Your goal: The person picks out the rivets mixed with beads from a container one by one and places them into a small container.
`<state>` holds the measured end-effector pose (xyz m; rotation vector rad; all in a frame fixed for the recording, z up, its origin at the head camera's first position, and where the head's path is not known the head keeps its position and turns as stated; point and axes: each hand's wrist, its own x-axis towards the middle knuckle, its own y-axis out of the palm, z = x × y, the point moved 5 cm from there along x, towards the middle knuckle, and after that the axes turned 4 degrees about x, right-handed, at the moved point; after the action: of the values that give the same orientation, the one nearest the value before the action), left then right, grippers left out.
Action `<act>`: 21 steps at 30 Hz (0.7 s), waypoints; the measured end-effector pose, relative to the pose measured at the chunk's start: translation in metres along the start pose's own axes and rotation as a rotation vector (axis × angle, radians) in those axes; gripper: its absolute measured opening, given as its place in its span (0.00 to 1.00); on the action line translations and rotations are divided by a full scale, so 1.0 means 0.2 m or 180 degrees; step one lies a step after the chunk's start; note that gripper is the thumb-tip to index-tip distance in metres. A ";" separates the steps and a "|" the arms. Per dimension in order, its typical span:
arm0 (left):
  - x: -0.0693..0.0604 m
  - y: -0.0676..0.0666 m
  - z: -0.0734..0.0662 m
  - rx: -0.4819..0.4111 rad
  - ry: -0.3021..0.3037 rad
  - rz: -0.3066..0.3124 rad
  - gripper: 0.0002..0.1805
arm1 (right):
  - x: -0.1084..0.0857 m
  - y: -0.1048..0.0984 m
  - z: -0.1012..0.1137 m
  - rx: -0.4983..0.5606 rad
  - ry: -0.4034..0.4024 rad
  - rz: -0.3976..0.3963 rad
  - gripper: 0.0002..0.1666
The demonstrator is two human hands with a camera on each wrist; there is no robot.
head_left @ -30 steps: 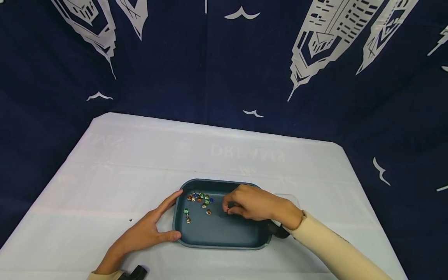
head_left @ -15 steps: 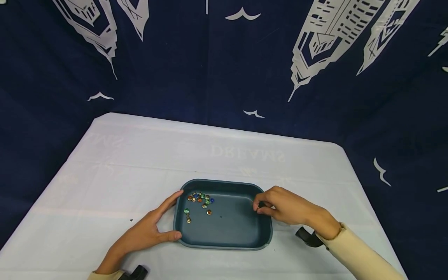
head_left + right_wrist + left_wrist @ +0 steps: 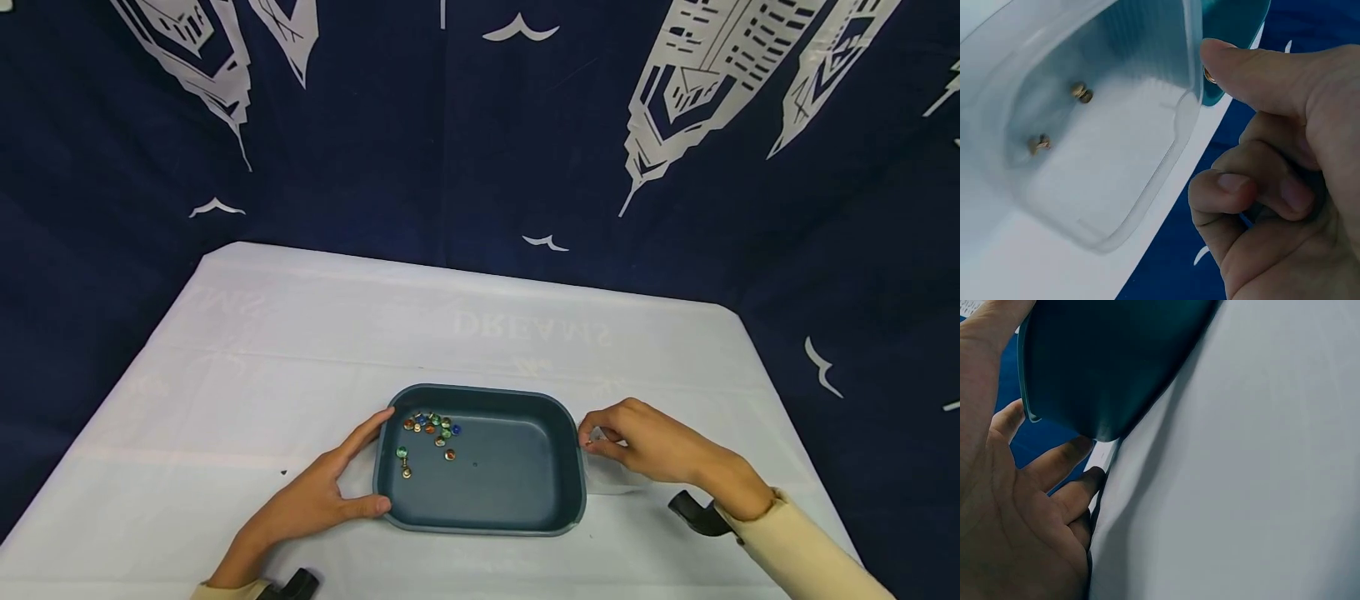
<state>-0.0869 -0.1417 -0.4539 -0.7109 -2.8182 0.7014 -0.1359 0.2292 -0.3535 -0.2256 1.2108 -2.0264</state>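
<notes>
My left hand (image 3: pixel 315 487) rests against the left side of the dark teal tray (image 3: pixel 495 532), thumb and fingers spread along its rim. Several small glass-and-gold studs (image 3: pixel 430 429) lie in the tray's left part. My right hand (image 3: pixel 652 442) is just past the tray's right edge, above a clear plastic container (image 3: pixel 611 482). In the right wrist view, its thumb and a finger pinch a small gold-edged stud (image 3: pixel 1209 75), mostly hidden, by the container's rim. Two small groups of gold studs (image 3: pixel 1082 92) lie inside the container.
The table has a white cloth (image 3: pixel 337 325) over it, with a tiny dark speck (image 3: pixel 283 472) left of my left hand. A navy cloth with white building shapes (image 3: pixel 442 150) hangs behind the table.
My right hand has moved rightward, from over the tray's inside to beyond its right edge, with its fingers still pinched. My left hand stays at the tray's left side.
</notes>
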 end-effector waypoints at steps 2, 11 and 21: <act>0.00 0.00 0.00 0.0004 0.0014 0.0003 0.56 | -0.02 -0.01 -0.01 -0.0046 0.0015 -0.0028 0.07; 0.00 0.00 -0.01 0.0010 -0.0018 -0.0004 0.55 | -0.07 0.00 -0.05 -0.0096 0.0052 -0.0062 0.07; 0.00 0.00 0.00 -0.0005 -0.0016 0.0008 0.56 | -0.07 0.00 -0.07 -0.0139 0.0054 -0.0056 0.08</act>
<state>-0.0871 -0.1413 -0.4533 -0.7142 -2.8230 0.7026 -0.1322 0.2483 -0.3570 -0.2413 1.2686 -2.0221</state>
